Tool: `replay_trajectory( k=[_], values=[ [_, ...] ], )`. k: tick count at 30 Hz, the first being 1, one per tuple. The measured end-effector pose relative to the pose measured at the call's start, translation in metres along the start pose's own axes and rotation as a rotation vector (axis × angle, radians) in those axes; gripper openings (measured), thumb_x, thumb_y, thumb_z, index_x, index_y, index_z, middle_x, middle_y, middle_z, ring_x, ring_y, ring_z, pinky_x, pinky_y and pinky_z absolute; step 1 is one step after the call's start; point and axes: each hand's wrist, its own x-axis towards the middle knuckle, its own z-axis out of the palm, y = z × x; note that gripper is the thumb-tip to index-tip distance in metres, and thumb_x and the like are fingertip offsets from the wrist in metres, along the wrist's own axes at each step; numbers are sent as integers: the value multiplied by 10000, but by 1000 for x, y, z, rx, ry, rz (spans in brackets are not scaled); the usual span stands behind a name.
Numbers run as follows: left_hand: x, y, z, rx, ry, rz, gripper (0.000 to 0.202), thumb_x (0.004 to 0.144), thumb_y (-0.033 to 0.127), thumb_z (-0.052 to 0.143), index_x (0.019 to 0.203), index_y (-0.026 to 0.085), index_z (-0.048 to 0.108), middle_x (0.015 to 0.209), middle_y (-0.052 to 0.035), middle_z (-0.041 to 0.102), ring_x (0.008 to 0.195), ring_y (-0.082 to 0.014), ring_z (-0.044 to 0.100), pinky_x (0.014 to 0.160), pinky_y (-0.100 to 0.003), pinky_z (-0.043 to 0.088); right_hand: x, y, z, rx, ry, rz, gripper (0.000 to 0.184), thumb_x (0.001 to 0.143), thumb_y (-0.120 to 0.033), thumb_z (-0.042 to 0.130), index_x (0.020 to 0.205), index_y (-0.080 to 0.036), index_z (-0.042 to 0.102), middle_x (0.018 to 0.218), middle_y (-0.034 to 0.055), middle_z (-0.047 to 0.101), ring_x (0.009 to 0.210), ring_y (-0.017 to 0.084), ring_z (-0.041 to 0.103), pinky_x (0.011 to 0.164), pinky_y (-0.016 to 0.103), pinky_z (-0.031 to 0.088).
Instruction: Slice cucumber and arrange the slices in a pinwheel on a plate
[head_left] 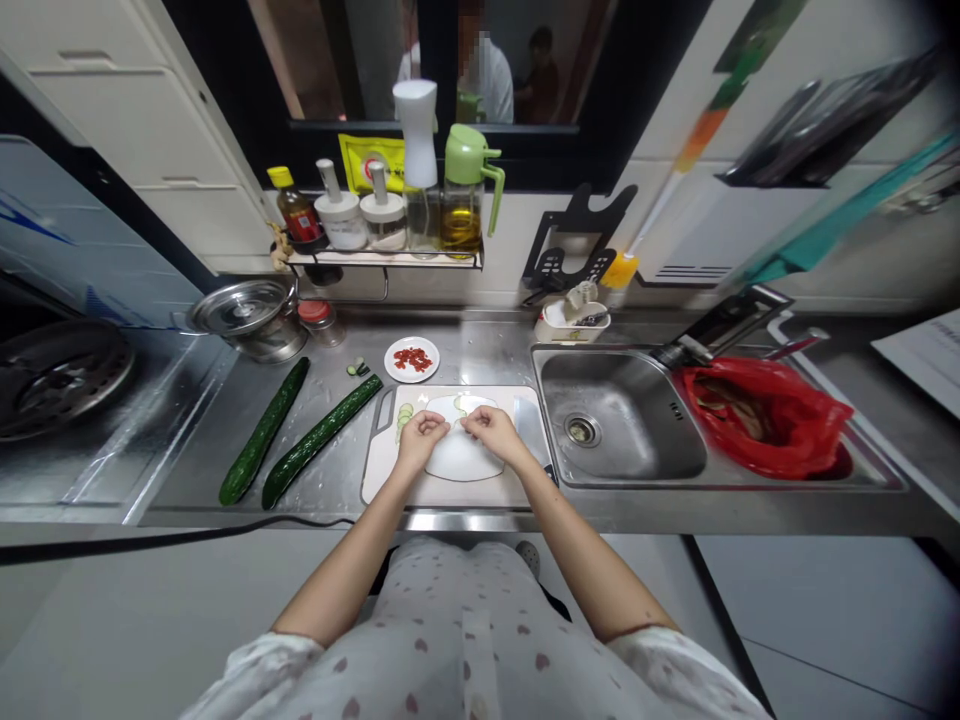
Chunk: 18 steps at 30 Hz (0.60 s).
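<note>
A white plate (465, 463) lies on a light cutting board (390, 485) at the counter's front. Above the plate, my left hand (423, 436) and my right hand (489, 430) are closed in pinches, their fingertips close together. Between them is a thin pale-green cucumber slice (460, 408), partly hidden by the fingers. More cucumber slices (405, 412) overlap in a row beside my left hand. What looks like a knife blade (529, 425) lies along the board's right side. Two whole cucumbers (266, 430) rest left of the board, with small cucumber ends (358, 368) behind them.
Behind the board stands a small white dish (412, 360) with red pieces. The sink (622, 420) is to the right, with a red plastic bag (772, 420) beyond it. A lidded steel pot (251, 315) stands back left, near a shelf (390, 260) of bottles.
</note>
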Motion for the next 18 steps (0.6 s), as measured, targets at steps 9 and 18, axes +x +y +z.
replay_trajectory(
  k=[9,18],
  values=[
    [31,-25,12,190,36,60,174,632,255,700,755,155,628,626,31,580,545,-70,506,580,-197,414,28,18,-15,-346,1,-65,225,767,-375,589,698,-163,617,688,-6,630,636,107,510,608,205,362],
    [40,-14,14,645,66,41,125,698,262,660,811,209,670,724,22,665,653,-112,578,639,-215,411,41,20,-15,-555,-25,-74,144,799,-291,612,733,-163,620,708,1,646,628,98,493,580,193,301]
  ],
)
